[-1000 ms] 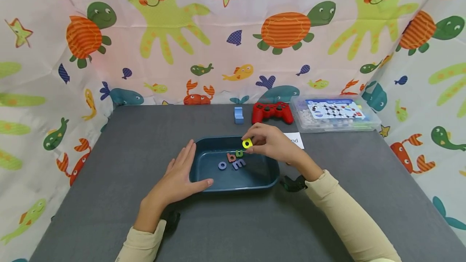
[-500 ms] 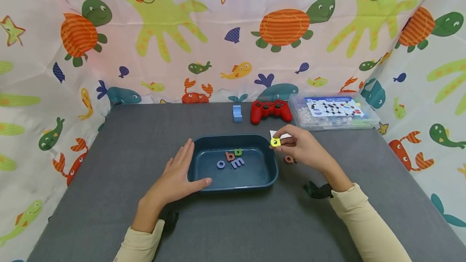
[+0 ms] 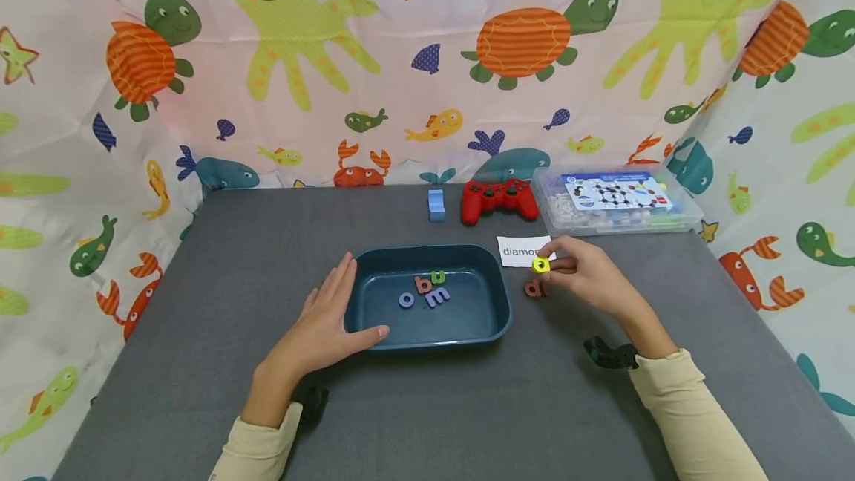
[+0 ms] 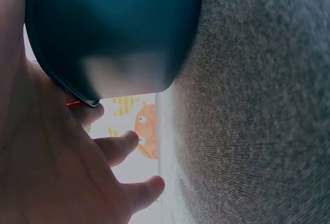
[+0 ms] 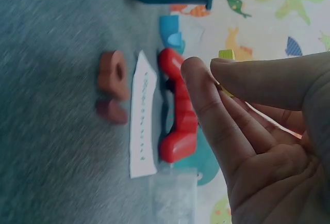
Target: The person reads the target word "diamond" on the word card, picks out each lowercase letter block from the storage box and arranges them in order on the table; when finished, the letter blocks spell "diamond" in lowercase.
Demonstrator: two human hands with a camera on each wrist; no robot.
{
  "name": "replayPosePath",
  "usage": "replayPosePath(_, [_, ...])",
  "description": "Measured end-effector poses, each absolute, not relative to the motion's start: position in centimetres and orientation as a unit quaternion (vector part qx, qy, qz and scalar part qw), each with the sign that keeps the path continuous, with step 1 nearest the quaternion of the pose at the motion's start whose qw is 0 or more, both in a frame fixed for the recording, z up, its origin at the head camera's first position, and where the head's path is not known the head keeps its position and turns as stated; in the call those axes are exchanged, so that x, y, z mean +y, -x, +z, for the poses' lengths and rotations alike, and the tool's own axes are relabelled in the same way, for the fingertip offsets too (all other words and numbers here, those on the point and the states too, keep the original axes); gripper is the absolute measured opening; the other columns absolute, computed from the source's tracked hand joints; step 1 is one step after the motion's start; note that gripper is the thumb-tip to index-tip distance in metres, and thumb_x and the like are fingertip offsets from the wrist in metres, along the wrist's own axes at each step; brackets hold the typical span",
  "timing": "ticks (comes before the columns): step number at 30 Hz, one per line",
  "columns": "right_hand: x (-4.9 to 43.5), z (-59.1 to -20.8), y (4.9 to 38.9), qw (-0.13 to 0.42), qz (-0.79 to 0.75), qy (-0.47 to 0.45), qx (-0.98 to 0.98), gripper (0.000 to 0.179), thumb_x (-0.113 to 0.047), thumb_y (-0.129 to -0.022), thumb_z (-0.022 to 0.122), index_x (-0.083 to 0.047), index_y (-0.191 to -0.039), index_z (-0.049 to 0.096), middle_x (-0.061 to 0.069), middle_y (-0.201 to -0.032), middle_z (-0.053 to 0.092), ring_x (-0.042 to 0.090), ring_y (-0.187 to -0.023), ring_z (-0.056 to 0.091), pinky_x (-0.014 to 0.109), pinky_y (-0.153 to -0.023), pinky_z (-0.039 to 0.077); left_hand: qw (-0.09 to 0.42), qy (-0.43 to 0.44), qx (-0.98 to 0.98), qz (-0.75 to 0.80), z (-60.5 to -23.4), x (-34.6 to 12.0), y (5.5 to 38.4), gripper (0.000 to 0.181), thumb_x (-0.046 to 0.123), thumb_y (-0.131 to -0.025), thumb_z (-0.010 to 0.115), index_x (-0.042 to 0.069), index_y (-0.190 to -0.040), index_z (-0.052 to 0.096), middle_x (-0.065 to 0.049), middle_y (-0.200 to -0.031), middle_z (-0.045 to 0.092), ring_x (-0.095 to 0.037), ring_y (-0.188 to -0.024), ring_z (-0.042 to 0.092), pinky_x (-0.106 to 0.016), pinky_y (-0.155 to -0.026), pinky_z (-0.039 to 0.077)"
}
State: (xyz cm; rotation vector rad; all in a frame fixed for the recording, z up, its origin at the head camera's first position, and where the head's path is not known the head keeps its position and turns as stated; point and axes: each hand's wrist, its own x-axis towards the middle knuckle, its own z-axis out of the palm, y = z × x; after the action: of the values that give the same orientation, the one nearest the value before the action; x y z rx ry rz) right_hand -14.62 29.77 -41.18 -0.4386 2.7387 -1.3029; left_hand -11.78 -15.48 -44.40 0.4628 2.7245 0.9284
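Note:
A yellow letter (image 3: pixel 540 265) with a round hole is pinched between the thumb and fingers of my right hand (image 3: pixel 591 273). Below it on the table lie brownish-red letters (image 3: pixel 532 289), a "d" and a smaller one partly hidden by the hand. Behind them a white card (image 3: pixel 517 252) reads "diamo", its end covered by my fingers. My left hand (image 3: pixel 317 318), fingers straight, rests against the left end of a dark blue tray (image 3: pixel 467 340). Inside the tray are a purple "o" (image 3: pixel 406 300), a red "b" (image 3: pixel 423 285), a green "u" (image 3: pixel 437 277) and a purple "m" (image 3: pixel 437 298).
Along the back of the grey table (image 3: pixel 427 414) stand a light blue block (image 3: pixel 436 205), a red game controller (image 3: pixel 499 201) and a clear plastic case (image 3: pixel 617 203) with a printed label. A patterned cloth (image 3: pixel 401 58) hangs behind and at both sides.
My right hand has carried the yellow letter rightward from above the tray to over the card and brownish-red letters. The left hand and the tray stay in place.

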Motion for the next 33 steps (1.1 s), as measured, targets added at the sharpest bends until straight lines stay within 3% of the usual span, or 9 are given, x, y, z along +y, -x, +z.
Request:
replayPosePath(3, [30.5, -41.7, 14.6, 0.031, -0.406, 0.146, 0.902, 0.028, 0.007, -0.095, 0.077, 0.002, -0.120, 0.067, 0.024, -0.122, 0.070, 0.034, -0.103, 0.075, 0.028, -0.082, 0.061, 0.112, -0.158, 0.928, 0.317, -44.3, -15.4, 11.8, 0.127, 0.072, -0.087, 0.074, 0.011, -0.173, 0.004, -0.006, -0.180, -0.003, -0.038, -0.164, 0.002, -0.074, -0.122, 0.002])
replayPosePath(8, [31.5, -42.0, 14.3, 0.018, -0.358, 0.142, 0.923, 0.027, 0.004, -0.093, 0.079, 0.000, -0.118, 0.070, 0.015, -0.114, 0.072, 0.032, -0.102, 0.072, 0.045, -0.088, 0.059, 0.113, -0.156, 0.928, 0.319, -44.3, -15.3, 11.7, 0.127, 0.071, -0.087, 0.074, 0.011, -0.173, 0.004, -0.006, -0.180, -0.003, -0.037, -0.164, 0.002, -0.074, -0.123, 0.002])
replayPosePath(14, [32.4, -42.5, 14.2, 0.040, -0.344, 0.142, 0.927, 0.024, 0.002, -0.092, 0.081, -0.003, -0.114, 0.072, 0.011, -0.108, 0.073, 0.032, -0.102, 0.070, 0.056, -0.091, 0.057, 0.116, -0.154, 0.927, 0.321, -44.3, -15.3, 11.7, 0.127, 0.071, -0.087, 0.074, 0.012, -0.174, 0.004, -0.005, -0.180, -0.003, -0.037, -0.164, 0.001, -0.074, -0.123, 0.002])
replayPosePath(22, [33.3, -43.6, 14.4, 0.054, -0.340, 0.157, 0.926, 0.024, 0.002, -0.091, 0.082, -0.004, -0.111, 0.072, 0.008, -0.106, 0.073, 0.030, -0.101, 0.070, 0.052, -0.088, 0.059, 0.108, -0.162, 0.926, 0.323, -44.3, -15.5, 11.8, 0.126, 0.071, -0.086, 0.074, 0.012, -0.174, 0.004, -0.004, -0.180, -0.003, -0.035, -0.164, 0.003, -0.075, -0.122, 0.002])
replayPosePath(29, [33.6, -44.3, 14.5, 0.057, -0.326, 0.183, 0.926, 0.025, 0.005, -0.088, 0.083, -0.004, -0.109, 0.073, 0.004, -0.101, 0.070, 0.022, -0.090, 0.064, 0.033, -0.076, 0.054, 0.114, -0.159, 0.926, 0.324, -44.2, -15.4, 11.8, 0.126, 0.070, -0.087, 0.074, 0.011, -0.174, 0.005, -0.004, -0.180, -0.003, -0.035, -0.164, 0.003, -0.074, -0.123, 0.001])
replayPosePath(33, [33.7, -44.8, 14.7, 0.043, -0.325, 0.201, 0.923, 0.026, 0.006, -0.086, 0.084, -0.004, -0.107, 0.073, 0.005, -0.098, 0.067, 0.023, -0.086, 0.060, 0.030, -0.072, 0.050, 0.116, -0.158, 0.926, 0.323, -44.2, -15.5, 11.9, 0.126, 0.071, -0.087, 0.074, 0.012, -0.174, 0.004, -0.004, -0.180, -0.003, -0.035, -0.164, 0.002, -0.074, -0.123, 0.001])
